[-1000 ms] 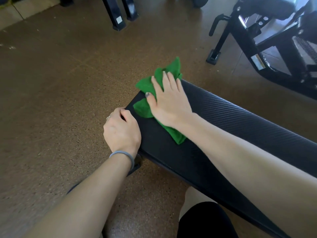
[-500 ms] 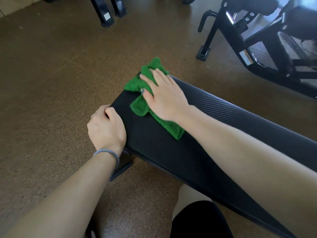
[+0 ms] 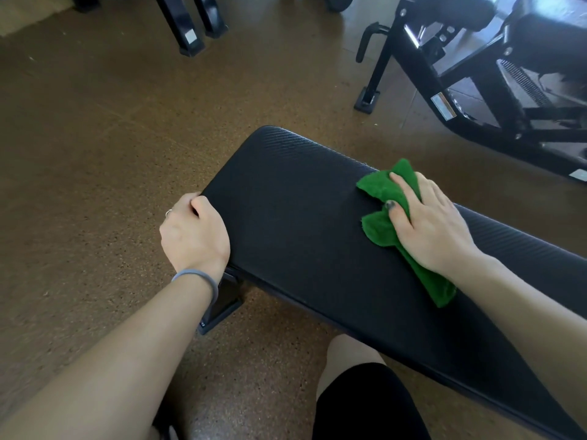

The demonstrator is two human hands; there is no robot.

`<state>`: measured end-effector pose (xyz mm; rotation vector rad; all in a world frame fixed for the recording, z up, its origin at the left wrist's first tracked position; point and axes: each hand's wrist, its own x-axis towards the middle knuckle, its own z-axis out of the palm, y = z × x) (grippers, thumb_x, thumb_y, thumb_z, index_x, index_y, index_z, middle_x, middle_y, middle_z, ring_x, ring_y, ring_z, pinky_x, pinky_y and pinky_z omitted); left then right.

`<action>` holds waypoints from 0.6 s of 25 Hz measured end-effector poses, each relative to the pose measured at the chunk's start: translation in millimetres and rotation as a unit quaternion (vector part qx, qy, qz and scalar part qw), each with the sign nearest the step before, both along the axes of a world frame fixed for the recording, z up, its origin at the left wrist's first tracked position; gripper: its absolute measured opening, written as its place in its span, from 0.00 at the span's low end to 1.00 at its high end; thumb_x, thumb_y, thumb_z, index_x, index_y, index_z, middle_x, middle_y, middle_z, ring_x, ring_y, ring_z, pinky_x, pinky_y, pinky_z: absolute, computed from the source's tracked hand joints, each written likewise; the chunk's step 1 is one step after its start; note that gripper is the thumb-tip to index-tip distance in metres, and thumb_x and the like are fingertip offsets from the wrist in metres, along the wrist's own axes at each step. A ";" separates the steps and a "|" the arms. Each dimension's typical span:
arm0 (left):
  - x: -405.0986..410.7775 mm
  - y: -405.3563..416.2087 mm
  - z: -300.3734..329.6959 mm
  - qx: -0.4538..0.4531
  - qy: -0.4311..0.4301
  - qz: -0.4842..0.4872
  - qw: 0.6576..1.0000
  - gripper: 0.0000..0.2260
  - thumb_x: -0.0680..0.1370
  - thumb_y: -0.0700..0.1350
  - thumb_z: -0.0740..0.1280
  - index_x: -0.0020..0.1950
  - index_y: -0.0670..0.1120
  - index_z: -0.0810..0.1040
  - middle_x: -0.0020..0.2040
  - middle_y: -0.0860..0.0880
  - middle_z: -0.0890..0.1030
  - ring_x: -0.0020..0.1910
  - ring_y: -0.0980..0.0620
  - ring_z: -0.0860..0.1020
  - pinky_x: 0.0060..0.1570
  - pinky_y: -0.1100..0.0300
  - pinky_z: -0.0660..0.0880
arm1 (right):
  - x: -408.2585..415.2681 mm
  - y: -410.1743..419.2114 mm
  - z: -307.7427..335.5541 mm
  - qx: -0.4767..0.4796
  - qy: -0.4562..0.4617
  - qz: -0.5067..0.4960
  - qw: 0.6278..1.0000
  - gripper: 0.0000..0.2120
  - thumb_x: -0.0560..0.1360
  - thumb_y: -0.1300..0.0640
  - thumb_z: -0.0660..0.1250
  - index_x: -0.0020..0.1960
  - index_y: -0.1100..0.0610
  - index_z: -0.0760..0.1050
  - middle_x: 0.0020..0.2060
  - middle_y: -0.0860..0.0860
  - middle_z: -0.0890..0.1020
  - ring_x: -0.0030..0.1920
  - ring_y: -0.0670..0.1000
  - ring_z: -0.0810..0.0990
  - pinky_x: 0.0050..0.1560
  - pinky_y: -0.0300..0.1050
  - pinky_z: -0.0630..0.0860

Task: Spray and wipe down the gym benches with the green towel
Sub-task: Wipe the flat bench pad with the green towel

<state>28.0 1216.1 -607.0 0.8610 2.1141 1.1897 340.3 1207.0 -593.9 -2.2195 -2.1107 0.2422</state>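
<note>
Head view: right hand (image 3: 432, 230) presses flat, fingers straight, on the soft, limp green towel (image 3: 397, 217) atop the desk (image 3: 295, 217), whose corner the left hand (image 3: 193, 233) grips; likely best palmed, not pinched.

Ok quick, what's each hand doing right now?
Left hand: fingers curled over the end of the black bench pad, gripping it.
Right hand: open, pressing flat on the green towel.
</note>
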 end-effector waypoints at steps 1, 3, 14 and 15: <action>0.1 0.5 -0.3 0.000 0.000 0.001 1.000 0.21 0.79 0.49 0.50 0.58 0.50 0.83 0.56 0.45 0.82 0.56 0.42 0.78 0.61 0.44 0.76 | -3.4 1.7 -0.6 -0.001 -0.006 -0.017 1.000 0.29 0.84 0.42 0.48 0.83 0.51 0.54 0.80 0.54 0.60 0.80 0.56 0.55 0.81 0.53 0.51; 0.6 2.6 -1.7 -0.002 0.000 0.003 1.000 0.21 0.79 0.49 0.50 0.56 0.50 0.83 0.55 0.45 0.83 0.55 0.42 0.79 0.61 0.44 0.76 | -26.7 22.9 -4.3 0.011 -0.022 -0.019 1.000 0.30 0.85 0.41 0.47 0.83 0.52 0.53 0.79 0.57 0.62 0.79 0.58 0.57 0.80 0.54 0.51; 0.6 4.4 -1.7 -0.008 0.021 0.010 1.000 0.22 0.78 0.49 0.50 0.54 0.49 0.84 0.54 0.42 0.83 0.55 0.38 0.78 0.59 0.46 0.75 | -143.3 -9.3 -9.6 0.054 -0.020 0.184 0.981 0.30 0.84 0.40 0.46 0.83 0.50 0.56 0.79 0.61 0.62 0.80 0.65 0.57 0.79 0.64 0.52; 0.9 4.0 -1.4 -0.009 0.022 0.009 1.000 0.23 0.77 0.49 0.50 0.55 0.49 0.84 0.54 0.41 0.83 0.55 0.38 0.78 0.59 0.46 0.75 | -147.3 -19.0 -10.7 0.053 -0.019 0.214 0.975 0.30 0.84 0.41 0.48 0.83 0.50 0.58 0.78 0.60 0.65 0.78 0.65 0.59 0.79 0.64 0.53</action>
